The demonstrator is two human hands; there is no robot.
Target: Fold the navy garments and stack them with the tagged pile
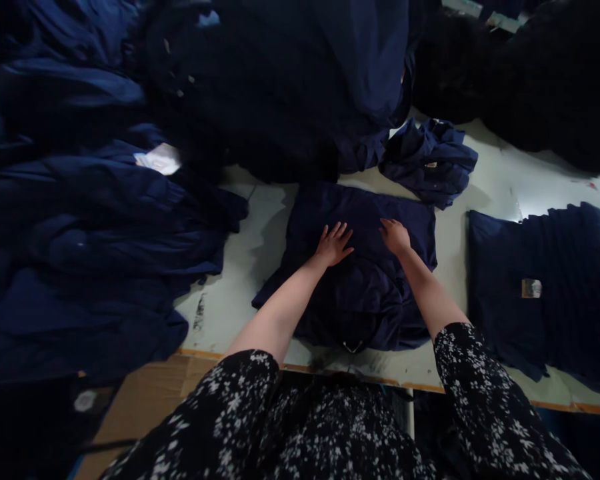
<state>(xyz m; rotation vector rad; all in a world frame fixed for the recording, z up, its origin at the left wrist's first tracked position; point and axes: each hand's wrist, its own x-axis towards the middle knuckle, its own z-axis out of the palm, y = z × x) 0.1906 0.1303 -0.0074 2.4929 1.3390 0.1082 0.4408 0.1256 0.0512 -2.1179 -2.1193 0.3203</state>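
Observation:
A dark navy garment (365, 207) lies partly folded on the table in front of me. Its upper part is spread fairly flat, while the lower part is bunched and wrinkled, with a small pale V-shaped detail at the near edge. My left hand (334, 245) rests flat on the cloth, fingers spread. To its right, my right hand (395, 236) also lies on the garment, its fingers slightly bent and pointing left; no cloth shows gripped in it.
Large heaps of navy garments (95, 227) cover the left side and a big pile (280, 87) rises behind. A crumpled garment (430, 163) lies beyond the right hand. Folded garments (505, 253) overlap in a row at right. Cardboard (145, 400) stands below the table edge (420, 387).

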